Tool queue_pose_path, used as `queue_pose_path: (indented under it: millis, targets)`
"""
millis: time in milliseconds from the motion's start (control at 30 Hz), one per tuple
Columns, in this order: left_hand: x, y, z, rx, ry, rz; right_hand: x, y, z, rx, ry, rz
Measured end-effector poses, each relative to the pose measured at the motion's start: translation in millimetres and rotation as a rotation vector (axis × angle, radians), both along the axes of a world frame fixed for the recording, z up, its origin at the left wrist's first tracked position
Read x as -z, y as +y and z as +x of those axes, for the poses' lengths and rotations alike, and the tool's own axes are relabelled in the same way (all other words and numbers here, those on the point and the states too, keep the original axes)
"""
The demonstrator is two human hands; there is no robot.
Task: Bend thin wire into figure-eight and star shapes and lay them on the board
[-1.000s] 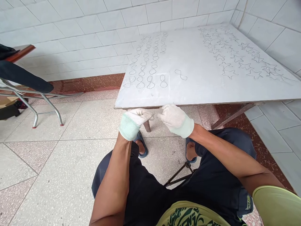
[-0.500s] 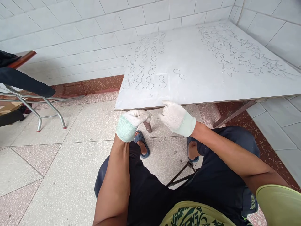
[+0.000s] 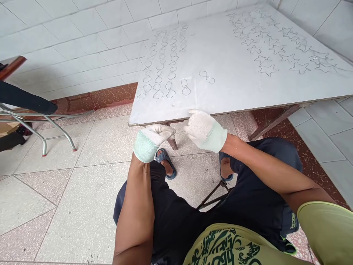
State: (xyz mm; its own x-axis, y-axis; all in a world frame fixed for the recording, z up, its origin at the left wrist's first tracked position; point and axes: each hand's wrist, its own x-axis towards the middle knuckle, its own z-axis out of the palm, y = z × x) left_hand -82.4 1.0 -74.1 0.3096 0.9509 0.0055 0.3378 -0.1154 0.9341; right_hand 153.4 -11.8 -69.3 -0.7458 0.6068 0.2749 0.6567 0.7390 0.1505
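Both my hands wear white gloves with pale green cuffs and hover just off the near edge of a white table (image 3: pixel 220 97). My left hand (image 3: pixel 156 138) is closed, thumb and fingers pinched together; anything in the pinch is too small to make out. Across a small gap, my right hand (image 3: pixel 202 129) is curled, its index finger pointing left; what its fingertips hold, if anything, does not show. On the table beyond lie thin wire figure-eights, one (image 3: pixel 186 87) closest to my right hand and another (image 3: pixel 206 77) set at a slant.
Several more wire figure-eights (image 3: pixel 170 89) lie in columns on the table's left. Wire stars (image 3: pixel 268 70) cover its far right. A tiled wall (image 3: pixel 110 40) runs behind. At left are a metal-legged stool (image 3: pixel 57 134) and a dark-trousered leg (image 3: pixel 27 98). A dark folding stand (image 3: pixel 213 197) is between my legs.
The view has tilted and shifted slightly, so table and wire shapes sit higher and more to the left. Both hands keep nearly the same pose and gap.
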Motion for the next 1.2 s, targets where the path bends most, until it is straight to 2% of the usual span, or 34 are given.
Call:
queue_pose_path:
  millis: [200, 400, 500, 600, 733, 867, 1033, 1200]
  targets:
    - [1.9, -1.6, 0.3, -0.005, 0.020, -0.054, 6.1, 0.8, -1.1, -0.009, 0.037, -0.004]
    - [-1.4, -2.4, 7.8, -0.030, -0.015, -0.062, -0.6, -5.5, -3.6, 0.091, 0.105, -0.005]
    - [-2.6, -4.0, 10.5, -0.086, -0.006, -0.050, -1.0, -7.6, -5.6, 0.171, 0.133, -0.008]
    - [-1.8, -5.2, 11.5, -0.126, -0.004, -0.022, 2.1, -9.5, -6.0, 0.224, 0.185, 0.049]
    - [-3.4, -7.3, 15.6, -0.184, -0.020, 0.029, 3.7, -13.4, -5.1, 0.198, 0.247, 0.107]
    - [-7.5, -12.7, 22.1, -0.186, 0.036, 0.028, 2.4, -16.9, -6.9, 0.203, 0.286, 0.083]
    - [-3.8, -18.7, 26.1, -0.171, 0.135, 0.127, 7.1, -16.1, -13.5, 0.372, 0.336, 0.001]
    - [-5.9, -25.4, 34.3, -0.184, 0.273, 0.340, 5.5, -13.5, -21.4, 0.466, 0.265, -0.146]
